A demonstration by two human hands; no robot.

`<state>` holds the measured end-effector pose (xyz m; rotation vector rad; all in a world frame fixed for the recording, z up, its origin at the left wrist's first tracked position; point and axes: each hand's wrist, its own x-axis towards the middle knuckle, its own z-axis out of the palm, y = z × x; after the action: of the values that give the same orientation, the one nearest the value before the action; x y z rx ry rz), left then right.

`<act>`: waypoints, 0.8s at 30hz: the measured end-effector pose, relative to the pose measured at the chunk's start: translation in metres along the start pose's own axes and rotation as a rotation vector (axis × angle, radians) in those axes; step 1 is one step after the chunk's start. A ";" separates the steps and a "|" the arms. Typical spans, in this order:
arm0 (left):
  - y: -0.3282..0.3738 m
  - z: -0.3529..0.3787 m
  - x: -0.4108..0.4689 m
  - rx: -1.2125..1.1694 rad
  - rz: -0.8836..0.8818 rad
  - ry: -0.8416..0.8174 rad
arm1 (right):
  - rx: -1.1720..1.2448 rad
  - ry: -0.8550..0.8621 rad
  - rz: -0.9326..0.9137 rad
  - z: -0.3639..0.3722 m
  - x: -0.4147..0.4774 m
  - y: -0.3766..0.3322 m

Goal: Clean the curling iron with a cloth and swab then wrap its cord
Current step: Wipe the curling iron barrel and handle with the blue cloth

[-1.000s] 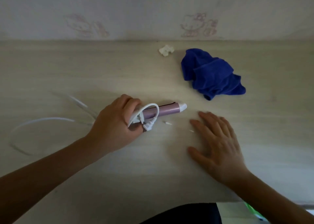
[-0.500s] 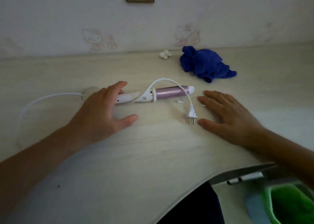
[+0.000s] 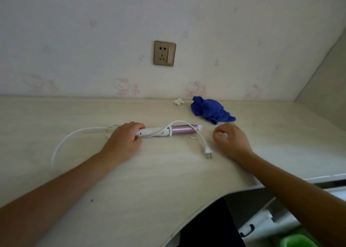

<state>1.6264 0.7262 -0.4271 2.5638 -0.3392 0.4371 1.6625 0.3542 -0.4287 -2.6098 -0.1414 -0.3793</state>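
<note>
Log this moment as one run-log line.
left hand: grips curling iron handle | right hand: curled, contents unclear | cord: draped over iron, plug on desk | blue cloth: by wall

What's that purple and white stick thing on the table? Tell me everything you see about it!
It is a curling iron, lying flat on the pale wooden table. It has a white plastic-looking handle and a shiny purple barrel with a white tip pointing right. The left hand grips the handle's end. Its white cord loops over where handle and barrel meet, and the plug lies loose on the table, not in the wall socket.
</note>
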 end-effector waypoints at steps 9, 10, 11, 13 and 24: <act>-0.005 0.005 0.002 0.002 0.007 0.019 | 0.072 0.233 0.076 0.030 0.080 -0.017; -0.004 0.003 0.002 0.007 0.008 0.017 | 0.045 0.181 0.087 0.032 0.091 -0.017; -0.001 0.003 0.000 0.015 0.010 0.007 | 0.009 0.125 0.110 0.036 0.099 -0.016; -0.002 0.006 0.002 0.040 0.012 -0.011 | -0.036 0.021 0.141 0.041 0.119 -0.013; -0.010 -0.006 0.021 0.072 -0.016 0.068 | 0.682 0.337 0.199 0.034 0.114 -0.024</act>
<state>1.6477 0.7348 -0.4189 2.6123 -0.2835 0.5378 1.7756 0.3950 -0.4130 -1.8411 0.0924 -0.5743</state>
